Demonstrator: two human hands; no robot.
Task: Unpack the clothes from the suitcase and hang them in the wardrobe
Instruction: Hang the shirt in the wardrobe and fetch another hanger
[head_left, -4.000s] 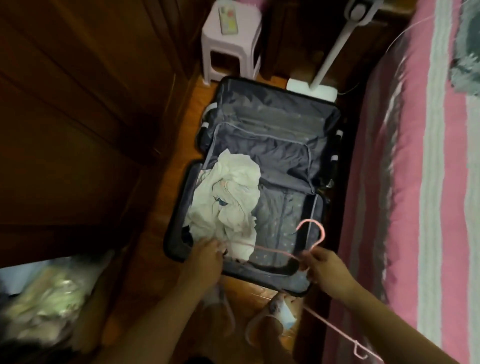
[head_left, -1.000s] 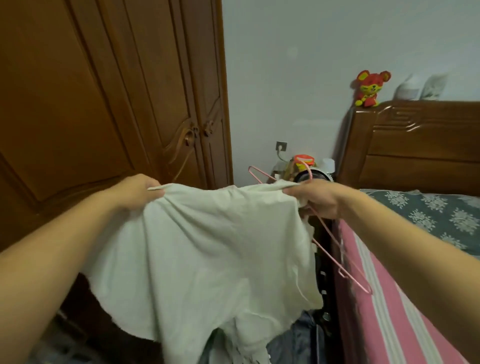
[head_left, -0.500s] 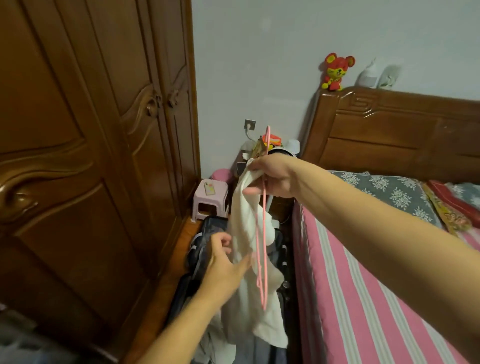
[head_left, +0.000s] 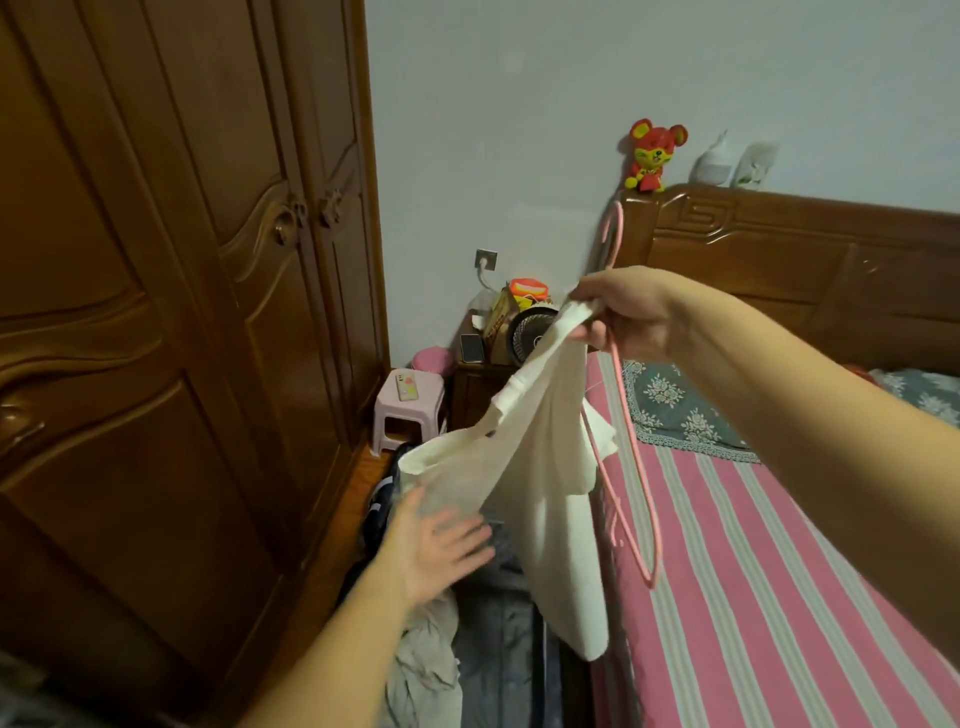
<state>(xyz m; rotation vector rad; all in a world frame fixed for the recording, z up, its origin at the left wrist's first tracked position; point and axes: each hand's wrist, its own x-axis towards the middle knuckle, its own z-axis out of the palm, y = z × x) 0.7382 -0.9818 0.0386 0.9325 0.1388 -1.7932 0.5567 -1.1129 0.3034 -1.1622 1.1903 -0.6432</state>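
Two carved brown wooden wardrobe doors (head_left: 171, 332) face a pink striped bed (head_left: 769, 561). Right hand (head_left: 631, 312) pinches a cream cotton garment (head_left: 540, 467) and thin pink hanger (head_left: 631, 467) above the dark open suitcase (head_left: 498, 639); left hand (head_left: 434, 545), fingers spread, touches the fabric.

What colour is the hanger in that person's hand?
Pink. The hanger dangles from the right hand; the head view shows it clearly.

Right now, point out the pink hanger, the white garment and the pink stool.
pink hanger (head_left: 635, 457): head view, lower wire.
white garment (head_left: 540, 467): head view, middle of cloth.
pink stool (head_left: 431, 387): head view, seat top.
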